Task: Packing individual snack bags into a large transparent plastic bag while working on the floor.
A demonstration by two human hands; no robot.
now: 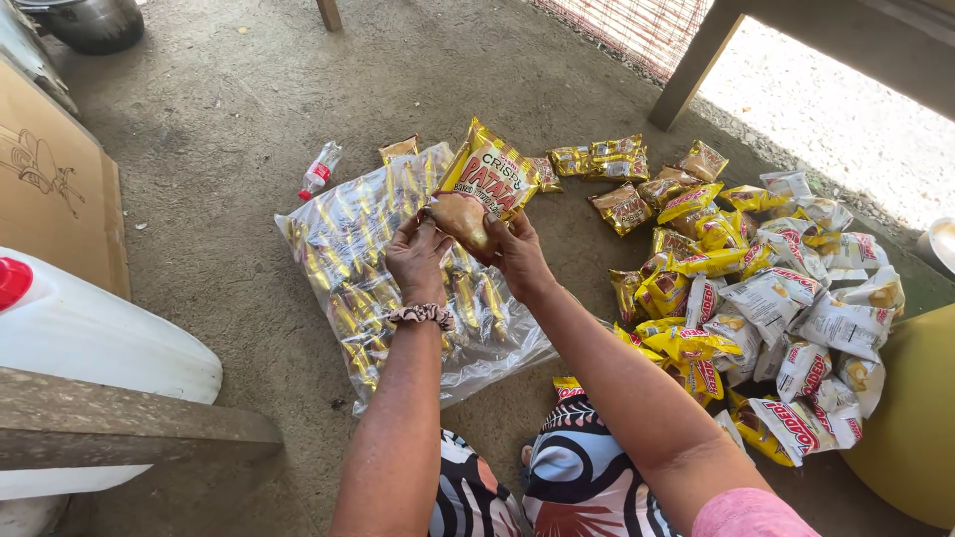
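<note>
Both my hands hold one yellow and red snack packet [484, 189] up above the ground. My left hand [416, 257] grips its lower left corner, and a patterned band sits on that wrist. My right hand [517, 255] grips its lower right edge. Under the hands lies a large clear plastic bag [343, 254] filled with several gold-wrapped packets. To the right spreads a loose pile of snack packets [756, 298], some yellow, some white and red, some gold.
A small plastic bottle [319, 169] lies on the concrete floor at the left. A white jug with a red cap [90, 348] and a wooden plank [119, 423] stand near left. Cardboard [55, 189] leans behind. A yellow round object [910, 428] sits at right.
</note>
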